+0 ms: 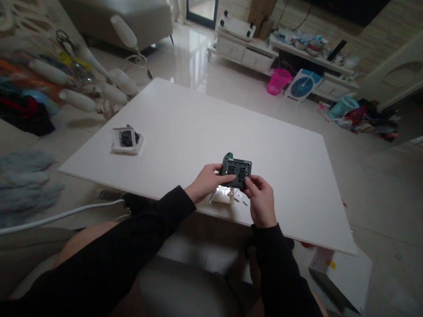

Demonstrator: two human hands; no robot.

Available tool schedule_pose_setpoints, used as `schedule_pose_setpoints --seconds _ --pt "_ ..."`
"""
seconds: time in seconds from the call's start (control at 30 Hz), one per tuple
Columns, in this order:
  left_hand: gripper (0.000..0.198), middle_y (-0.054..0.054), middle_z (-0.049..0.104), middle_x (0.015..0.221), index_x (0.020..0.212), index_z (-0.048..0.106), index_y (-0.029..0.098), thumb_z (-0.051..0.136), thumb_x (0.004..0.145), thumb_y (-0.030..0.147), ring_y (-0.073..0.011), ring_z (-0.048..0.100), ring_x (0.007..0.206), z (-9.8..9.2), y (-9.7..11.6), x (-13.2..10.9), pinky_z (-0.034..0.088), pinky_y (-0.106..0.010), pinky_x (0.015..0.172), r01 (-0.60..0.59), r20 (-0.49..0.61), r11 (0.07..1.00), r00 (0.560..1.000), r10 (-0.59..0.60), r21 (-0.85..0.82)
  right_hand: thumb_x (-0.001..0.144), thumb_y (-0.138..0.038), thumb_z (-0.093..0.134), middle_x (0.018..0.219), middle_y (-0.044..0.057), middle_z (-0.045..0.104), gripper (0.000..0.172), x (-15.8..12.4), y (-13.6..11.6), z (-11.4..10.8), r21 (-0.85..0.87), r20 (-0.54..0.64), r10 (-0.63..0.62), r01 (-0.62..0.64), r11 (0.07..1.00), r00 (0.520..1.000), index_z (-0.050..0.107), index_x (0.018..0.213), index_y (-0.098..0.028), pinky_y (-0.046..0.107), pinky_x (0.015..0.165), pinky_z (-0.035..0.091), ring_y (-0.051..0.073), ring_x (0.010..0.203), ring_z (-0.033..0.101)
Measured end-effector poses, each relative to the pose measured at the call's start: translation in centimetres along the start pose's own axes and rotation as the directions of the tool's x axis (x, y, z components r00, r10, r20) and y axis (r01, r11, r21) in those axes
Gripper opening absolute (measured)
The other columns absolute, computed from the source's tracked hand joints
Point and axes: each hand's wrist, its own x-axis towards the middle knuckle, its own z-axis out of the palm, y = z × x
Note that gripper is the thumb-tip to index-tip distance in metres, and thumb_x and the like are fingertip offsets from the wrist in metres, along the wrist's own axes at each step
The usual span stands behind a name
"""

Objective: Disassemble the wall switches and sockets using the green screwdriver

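Observation:
Between both hands, over the near part of the white table (214, 124), is a dark, square plastic frame-like piece (238, 169) with slots in its face. My left hand (212, 179) grips its left side, thumb across the front. The fingers of my right hand (261, 196) close on its lower right corner. Something green and rounded (228, 156) shows at its upper left; I cannot tell whether it is attached. Below the piece, a shiny pale square part (223, 195) lies on the table, with small white bits (241, 197) beside it.
At the table's left lies a white square frame (136, 146) with dark parts (127, 138) in it. A lamp (110, 89) with several white shades stands beyond the left edge. A white box (345, 276) sits below the right front corner.

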Motion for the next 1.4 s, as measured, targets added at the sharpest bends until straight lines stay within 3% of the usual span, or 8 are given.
schedule_pose_setpoints --seconds 0.07,0.17,0.3,0.47,0.67,0.9,1.13,1.4 --pt "0.025 -0.011 0.077 0.092 0.097 0.078 0.009 0.083 0.077 0.021 -0.0176 0.071 0.079 -0.1 0.1 0.2 0.057 -0.034 0.082 0.026 -0.024 1.000 0.999 -0.026 -0.010 0.061 -0.045 0.091 0.076 -0.001 0.069 0.039 0.4 0.2 -0.8 -0.021 -0.013 -0.003 0.003 1.000 1.000 0.070 0.081 -0.019 0.030 0.067 0.055 0.015 0.073 0.064" --pt "0.015 -0.013 0.076 0.096 0.094 0.076 0.009 0.069 0.084 0.017 -0.0145 0.068 0.070 -0.7 0.6 0.6 0.054 -0.030 0.070 0.059 -0.210 0.998 0.976 -0.066 -0.038 0.058 -0.046 0.092 0.071 -0.002 0.068 0.041 1.1 0.7 -2.0 -0.087 -0.057 -0.018 0.013 0.996 0.998 0.069 0.078 -0.019 0.029 0.065 0.053 0.014 0.069 0.063" --pt "0.020 -0.015 0.074 0.108 0.092 0.074 0.010 0.060 0.078 0.010 -0.0131 0.068 0.069 -1.7 1.3 1.2 0.051 -0.028 0.068 0.039 -0.364 0.995 0.929 -0.068 -0.087 0.056 -0.046 0.090 0.064 0.000 0.067 0.039 1.7 2.1 -3.3 -0.273 -0.010 0.030 -0.032 0.962 0.999 0.069 0.073 -0.018 0.028 0.059 0.047 0.014 0.061 0.059" --pt "0.024 -0.017 0.074 0.114 0.093 0.075 0.011 0.059 0.076 0.010 -0.0143 0.068 0.074 -2.1 1.7 1.3 0.051 -0.029 0.071 0.038 -0.354 0.996 0.933 -0.064 -0.080 0.060 -0.043 0.083 0.060 0.000 0.067 0.030 1.9 4.7 -3.8 -0.442 0.060 0.119 -0.081 0.894 0.991 0.070 0.071 -0.019 0.030 0.055 0.047 0.015 0.055 0.059" --pt "0.022 -0.016 0.074 0.123 0.089 0.075 0.012 0.056 0.078 0.008 -0.0128 0.067 0.070 -1.7 1.7 1.1 0.049 -0.027 0.066 0.055 -0.328 0.996 0.941 -0.077 -0.075 0.063 -0.034 0.079 0.057 0.000 0.066 0.020 2.3 6.4 -3.3 -0.480 0.068 0.197 -0.141 0.866 0.978 0.067 0.070 -0.019 0.030 0.052 0.051 0.018 0.053 0.065" --pt "0.024 -0.016 0.073 0.122 0.092 0.077 0.012 0.058 0.078 0.009 -0.0139 0.068 0.073 -1.8 1.7 1.0 0.051 -0.029 0.070 0.063 -0.314 0.996 0.946 -0.079 -0.063 0.065 -0.032 0.078 0.058 0.000 0.067 0.019 2.7 7.7 -3.7 -0.521 0.104 0.187 -0.107 0.847 0.977 0.065 0.068 -0.020 0.031 0.052 0.056 0.018 0.053 0.065" --pt "0.025 -0.017 0.074 0.120 0.091 0.076 0.011 0.054 0.080 0.007 -0.0138 0.068 0.071 -1.5 2.1 0.9 0.049 -0.028 0.067 0.082 -0.326 0.994 0.940 -0.101 -0.071 0.069 -0.027 0.080 0.061 -0.001 0.070 0.024 2.9 8.3 -4.0 -0.554 0.123 0.149 -0.057 0.831 0.981 0.066 0.087 -0.019 0.027 0.049 0.054 0.017 0.049 0.067" --pt "0.027 -0.017 0.074 0.122 0.092 0.077 0.011 0.054 0.080 0.006 -0.0140 0.068 0.072 -1.6 2.0 0.8 0.048 -0.029 0.068 0.082 -0.318 0.995 0.943 -0.097 -0.061 0.069 -0.024 0.081 0.061 0.000 0.070 0.023 2.8 8.3 -3.9 -0.510 0.128 0.193 -0.102 0.854 0.973 0.066 0.086 -0.018 0.029 0.051 0.057 0.018 0.051 0.068"
